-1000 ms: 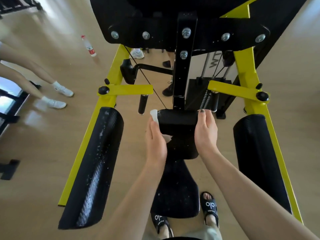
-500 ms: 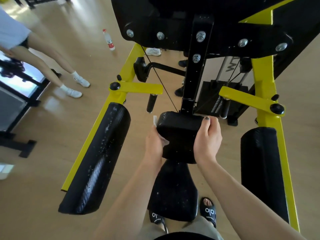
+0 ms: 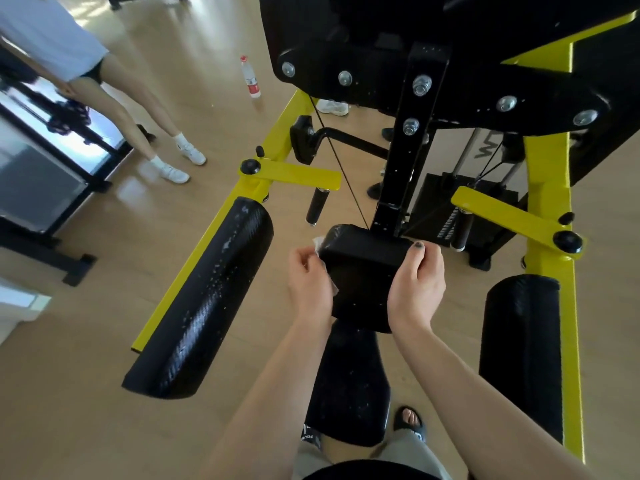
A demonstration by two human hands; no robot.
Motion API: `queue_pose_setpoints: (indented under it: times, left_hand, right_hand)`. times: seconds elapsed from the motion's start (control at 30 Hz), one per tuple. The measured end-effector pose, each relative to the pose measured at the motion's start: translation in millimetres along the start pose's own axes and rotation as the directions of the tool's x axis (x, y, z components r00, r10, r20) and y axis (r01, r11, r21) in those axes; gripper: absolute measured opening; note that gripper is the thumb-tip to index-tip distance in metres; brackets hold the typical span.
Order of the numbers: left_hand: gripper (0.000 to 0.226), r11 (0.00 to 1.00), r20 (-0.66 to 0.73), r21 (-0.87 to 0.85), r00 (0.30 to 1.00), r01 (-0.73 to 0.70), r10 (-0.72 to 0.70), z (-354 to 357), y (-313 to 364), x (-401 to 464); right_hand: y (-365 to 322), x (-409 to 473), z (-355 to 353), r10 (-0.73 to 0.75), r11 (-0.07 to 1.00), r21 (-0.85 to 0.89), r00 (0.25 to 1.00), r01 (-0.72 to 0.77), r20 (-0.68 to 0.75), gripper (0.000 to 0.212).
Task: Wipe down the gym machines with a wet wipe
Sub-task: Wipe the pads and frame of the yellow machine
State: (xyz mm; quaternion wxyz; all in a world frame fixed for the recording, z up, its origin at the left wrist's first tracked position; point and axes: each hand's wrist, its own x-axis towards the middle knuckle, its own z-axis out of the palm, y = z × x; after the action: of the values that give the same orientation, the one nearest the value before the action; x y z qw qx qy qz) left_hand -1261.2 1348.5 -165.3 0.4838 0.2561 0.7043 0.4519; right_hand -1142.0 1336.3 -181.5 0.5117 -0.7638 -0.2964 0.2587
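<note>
The left hand (image 3: 310, 284) has its fingers curled around the white wet wipe (image 3: 320, 249) and presses it on the left side of the black pad (image 3: 363, 271). The right hand (image 3: 417, 287) grips the pad's right edge, its fingers bent over the top corner. A water bottle (image 3: 250, 77) stands on the floor, well apart from both hands.

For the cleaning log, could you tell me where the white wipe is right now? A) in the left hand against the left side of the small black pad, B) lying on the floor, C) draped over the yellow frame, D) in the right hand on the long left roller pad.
A: the left hand presses the wipe against the left side of the small black pad, while the right hand grips the pad's right side.
</note>
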Motion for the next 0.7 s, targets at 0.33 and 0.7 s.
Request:
queue_pose_setpoints:
  times: [0.33, 0.7]
  left_hand:
    - [0.035, 0.934, -0.127, 0.274, 0.953, -0.231, 0.273, 4, -16, -20]
    - [0.028, 0.934, -0.214, 0.152, 0.933, 0.323, -0.288, 21, -60, 19]
  right_hand:
    - [1, 1, 0, -0.008, 1.0, 0.018, 1.0, 0.008, 0.005, 0.026]
    - [6, 3, 3, -0.032, 0.999, -0.003, 0.999, 0.032, -0.01, 0.025]
